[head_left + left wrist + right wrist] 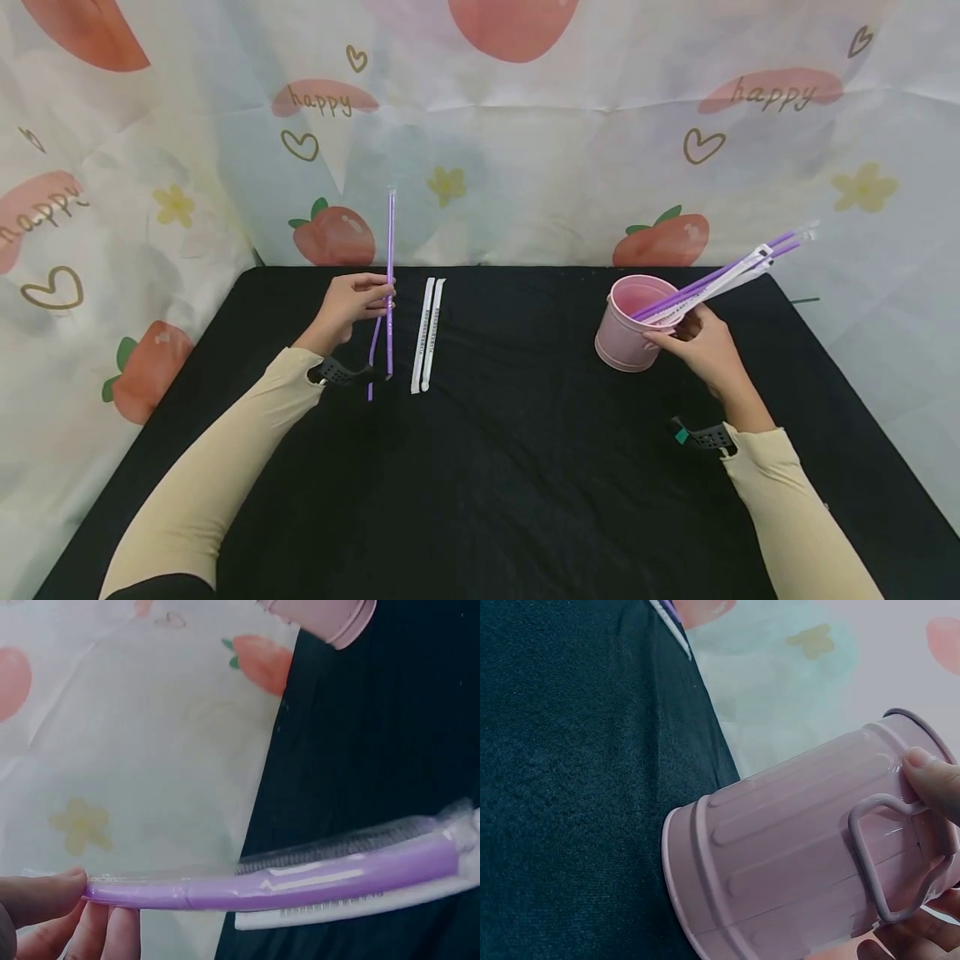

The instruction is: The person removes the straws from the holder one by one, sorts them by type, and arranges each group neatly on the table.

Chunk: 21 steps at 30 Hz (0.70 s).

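My left hand (352,304) pinches a purple straw (391,237) in a clear wrapper between thumb and fingers. It stands nearly upright over the table in the head view and stretches rightward in the left wrist view. Another purple straw (372,358) shows below that hand, its upper part hidden. Just right of it lie two white paper-wrapped straws (422,337), side by side. My right hand (705,346) holds a pink metal bucket (802,840) near the rim, thumb on one side and fingers past the wire handle (861,851). Purple straws (693,287) and white-wrapped straws (723,283) lean rightward out of it.
A black cloth (510,467) covers the table. Behind and to the left hangs a pale curtain (525,167) with fruit prints, close to the table's back edge. Each wrist wears a black strap, such as the right strap (708,437).
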Available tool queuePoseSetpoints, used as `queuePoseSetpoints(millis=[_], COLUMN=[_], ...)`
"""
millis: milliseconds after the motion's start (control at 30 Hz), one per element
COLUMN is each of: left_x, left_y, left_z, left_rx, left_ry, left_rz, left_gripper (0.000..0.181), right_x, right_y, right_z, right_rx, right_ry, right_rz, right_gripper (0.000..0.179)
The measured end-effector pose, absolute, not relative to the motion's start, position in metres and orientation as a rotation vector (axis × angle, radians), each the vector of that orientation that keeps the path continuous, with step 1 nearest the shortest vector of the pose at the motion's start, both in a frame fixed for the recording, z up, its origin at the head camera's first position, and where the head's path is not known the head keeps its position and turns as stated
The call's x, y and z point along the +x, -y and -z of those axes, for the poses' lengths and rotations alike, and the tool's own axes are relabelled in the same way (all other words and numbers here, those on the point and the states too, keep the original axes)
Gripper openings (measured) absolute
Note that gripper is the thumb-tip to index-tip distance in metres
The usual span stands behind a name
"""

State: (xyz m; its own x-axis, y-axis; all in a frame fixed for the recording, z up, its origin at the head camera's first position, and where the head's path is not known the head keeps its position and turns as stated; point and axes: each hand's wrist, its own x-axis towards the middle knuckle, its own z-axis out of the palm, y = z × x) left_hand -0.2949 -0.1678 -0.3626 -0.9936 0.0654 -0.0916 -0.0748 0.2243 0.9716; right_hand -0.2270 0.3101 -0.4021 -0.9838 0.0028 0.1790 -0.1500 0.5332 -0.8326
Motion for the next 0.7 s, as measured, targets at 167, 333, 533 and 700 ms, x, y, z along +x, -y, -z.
queuePoseSetpoints(millis=[167,333,533,700], left_x=[-0.294,-0.294,-0.296,-0.297], left_y=[0.187,0.201,0.213,0.220], left_z=[0.371,0.381,0.398,0.413], left_rx=[-0.074,-0.124,-0.167,-0.204], left_ry=[-2.456,-2.480,-2.468,-2.474], left_rz=[-1.796,-1.736,-1.690,-1.672], left_gripper=[0.038,0.038,0.038,0.038], right_x=[-0.226,-0.226,-0.227,-0.227], right_y=[-0.310,-0.312,-0.313,-0.311], right_z=[0.399,0.398,0.399,0.399], right_rx=[0.127,0.124,0.126,0.140], right_ry=[2.630,2.653,2.666,2.658], right_rz=[-1.428,-1.389,-1.364,-1.359], right_gripper=[0.067,0.066,0.065,0.064])
